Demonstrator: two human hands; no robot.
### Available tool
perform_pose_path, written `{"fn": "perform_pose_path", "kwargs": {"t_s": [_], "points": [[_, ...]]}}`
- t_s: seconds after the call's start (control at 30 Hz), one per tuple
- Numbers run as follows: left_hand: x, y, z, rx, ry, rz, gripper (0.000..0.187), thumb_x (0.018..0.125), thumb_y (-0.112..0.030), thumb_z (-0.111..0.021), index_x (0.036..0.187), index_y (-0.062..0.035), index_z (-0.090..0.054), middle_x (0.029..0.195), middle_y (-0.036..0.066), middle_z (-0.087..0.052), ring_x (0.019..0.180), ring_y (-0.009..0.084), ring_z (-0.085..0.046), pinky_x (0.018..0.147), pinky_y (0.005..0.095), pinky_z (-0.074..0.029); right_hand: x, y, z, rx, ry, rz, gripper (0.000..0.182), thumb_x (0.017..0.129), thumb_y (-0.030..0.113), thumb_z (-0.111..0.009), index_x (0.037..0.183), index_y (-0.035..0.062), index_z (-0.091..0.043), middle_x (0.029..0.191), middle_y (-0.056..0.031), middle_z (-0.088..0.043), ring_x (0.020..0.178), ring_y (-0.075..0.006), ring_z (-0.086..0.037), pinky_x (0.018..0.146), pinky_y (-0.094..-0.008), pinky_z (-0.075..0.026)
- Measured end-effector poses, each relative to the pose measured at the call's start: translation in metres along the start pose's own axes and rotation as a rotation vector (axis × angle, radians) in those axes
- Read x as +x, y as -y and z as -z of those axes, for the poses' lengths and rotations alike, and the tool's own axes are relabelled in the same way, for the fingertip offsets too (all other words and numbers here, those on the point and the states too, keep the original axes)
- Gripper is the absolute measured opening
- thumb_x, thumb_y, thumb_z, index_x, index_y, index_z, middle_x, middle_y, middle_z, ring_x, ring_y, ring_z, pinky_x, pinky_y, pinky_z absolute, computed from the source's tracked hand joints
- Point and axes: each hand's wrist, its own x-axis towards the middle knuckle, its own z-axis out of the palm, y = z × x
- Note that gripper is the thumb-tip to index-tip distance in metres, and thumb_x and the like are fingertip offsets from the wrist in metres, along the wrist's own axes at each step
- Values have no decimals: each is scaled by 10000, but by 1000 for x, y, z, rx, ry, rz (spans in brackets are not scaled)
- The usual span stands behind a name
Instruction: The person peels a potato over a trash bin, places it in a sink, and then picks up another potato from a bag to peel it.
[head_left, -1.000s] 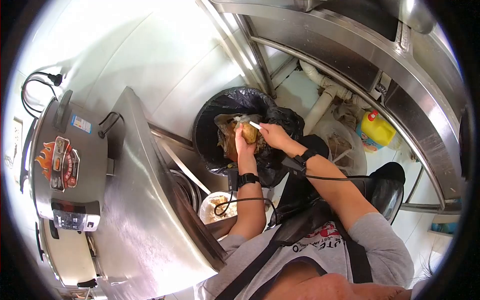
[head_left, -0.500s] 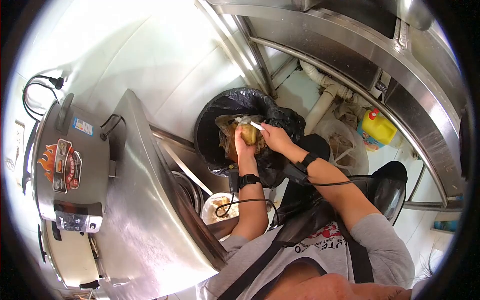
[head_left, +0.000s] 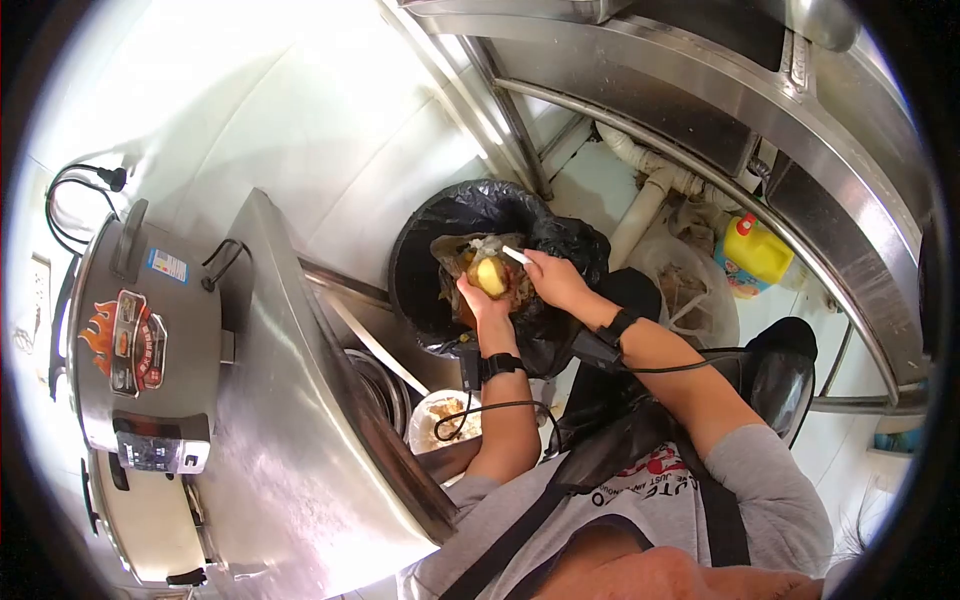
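A potato (head_left: 490,277), part pale yellow and part brown, rests in my left hand (head_left: 484,302), whose fingers curl round its lower left side. My right hand (head_left: 553,277) is closed on a white-handled tool (head_left: 517,255); its working end points at the potato, but its shape is too small to make out. Both hands are over a bin lined with a black bag (head_left: 415,235). Scraps lie inside the bin below them.
A steel counter (head_left: 290,440) with a large grey cooker (head_left: 185,310) stands at the left. A white bowl (head_left: 418,432) of food scraps sits beside it. Pipes (head_left: 640,215), a plastic bag (head_left: 690,280) and a yellow bottle (head_left: 757,250) are under the sink at the right.
The potato has turned in my left hand, and a pale peeled face now shows upward. My right hand has shifted slightly right and down with the tool.
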Motion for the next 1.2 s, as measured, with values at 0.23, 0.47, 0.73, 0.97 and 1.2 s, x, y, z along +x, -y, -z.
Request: {"fn": "perform_pose_path", "kwargs": {"t_s": [0.23,0.47,0.73,0.97,1.2], "points": [[6,9,1,201,-15,-1,583,810,-614,-495,1093,-110,-568,1057,91,-596,929,281,-564,751,450,-469,-8,5,2,-103,227,61,344,899,243,-479,1200,83,-531,967,-235,-613,875,-423,-581,772,-476,-464],[18,6,21,49,-42,-146,575,859,-580,-445,1114,-73,-544,1016,113,-603,894,315,-582,764,474,-489,-24,5,-1,-158,413,159,283,891,260,-463,1085,79,-559,900,-210,-632,822,-408,-601,735,-507,-470],[17,10,11,140,-10,-15,558,867,-564,-400,1154,-108,-543,1135,102,-571,1024,311,-550,820,492,-461,6,-1,-7,-38,95,0,344,888,235,-494,1191,81,-547,953,-236,-617,873,-413,-591,766,-471,-475],[10,5,10,201,-199,-81,619,901,-586,-295,1146,-71,-534,1090,111,-591,975,299,-568,816,502,-460,-29,4,-2,-182,437,197,284,899,229,-433,1076,67,-584,904,-189,-640,846,-404,-598,763,-487,-469],[18,11,17,202,-105,-139,665,832,-669,-428,1156,-99,-538,1125,121,-552,985,317,-538,774,468,-482,-13,4,-5,-24,97,27,292,896,233,-458,1108,55,-551,870,-224,-634,806,-419,-599,738,-492,-468]]}}
